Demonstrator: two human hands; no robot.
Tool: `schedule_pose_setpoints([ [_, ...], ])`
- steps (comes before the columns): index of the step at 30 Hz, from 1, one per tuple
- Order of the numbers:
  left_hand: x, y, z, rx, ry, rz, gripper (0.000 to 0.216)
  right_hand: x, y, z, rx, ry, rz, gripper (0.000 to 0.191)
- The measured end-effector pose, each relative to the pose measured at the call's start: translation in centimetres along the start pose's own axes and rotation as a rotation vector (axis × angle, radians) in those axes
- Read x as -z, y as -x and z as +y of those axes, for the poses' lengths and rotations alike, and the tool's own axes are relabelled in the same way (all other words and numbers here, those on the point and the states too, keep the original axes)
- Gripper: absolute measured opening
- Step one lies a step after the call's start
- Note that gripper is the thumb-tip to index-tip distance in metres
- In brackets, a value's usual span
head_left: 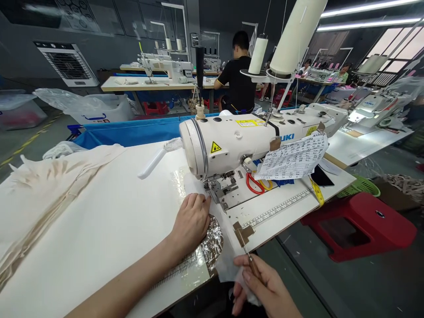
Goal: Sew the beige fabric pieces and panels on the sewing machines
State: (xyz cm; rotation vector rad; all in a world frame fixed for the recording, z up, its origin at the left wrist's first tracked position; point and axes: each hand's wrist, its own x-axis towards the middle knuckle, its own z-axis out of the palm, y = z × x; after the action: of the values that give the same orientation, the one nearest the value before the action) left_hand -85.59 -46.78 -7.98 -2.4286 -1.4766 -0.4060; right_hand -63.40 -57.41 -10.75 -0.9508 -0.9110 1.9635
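A white sewing machine (pixel 218 143) stands on the table, its presser foot (pixel 213 192) low over the needle plate. Just in front of that foot, my left hand (pixel 190 221) is closed with fingers bent and pressed together on the edge of a thin white fabric (pixel 228 234). What lies under its fingertips is hidden. The fabric runs from the foot over the table edge toward my right hand (pixel 265 282). That hand is closed around the wooden handle of an awl (pixel 252 265), its thin metal shaft pointing up and away; the fabric's lower end hangs by its fingers.
Cream fabric pieces (pixel 56 181) are piled at the left. Red-handled scissors (pixel 255 184), a yellow tape measure (pixel 317 192) and a handwritten paper (pixel 293 157) are around the machine. Shiny brown tape (pixel 213 243) covers the table's front edge. A red stool (pixel 364 225) stands right; a co-worker (pixel 240 79) sits beyond.
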Motion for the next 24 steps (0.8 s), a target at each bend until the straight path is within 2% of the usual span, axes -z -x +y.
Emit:
schedule_pose_setpoints([
  [3,0.0,0.2,-0.2,-0.034,0.002,0.056,0.037,-1.1,0.4,1.2,-0.093,-0.162,0.050,0.051],
  [7,-0.1,0.6,-0.7,-0.066,0.025,0.089,0.037,-1.8,0.4,1.7,-0.156,-0.253,0.070,0.053],
  [15,-0.3,0.3,-0.9,-0.054,0.056,0.086,0.038,-0.3,-0.3,2.4,-0.216,-0.559,-0.005,0.037],
  [24,-0.7,0.0,-1.1,-0.040,0.062,0.087,0.037,-1.3,0.4,1.3,-0.125,-0.311,0.069,0.038],
])
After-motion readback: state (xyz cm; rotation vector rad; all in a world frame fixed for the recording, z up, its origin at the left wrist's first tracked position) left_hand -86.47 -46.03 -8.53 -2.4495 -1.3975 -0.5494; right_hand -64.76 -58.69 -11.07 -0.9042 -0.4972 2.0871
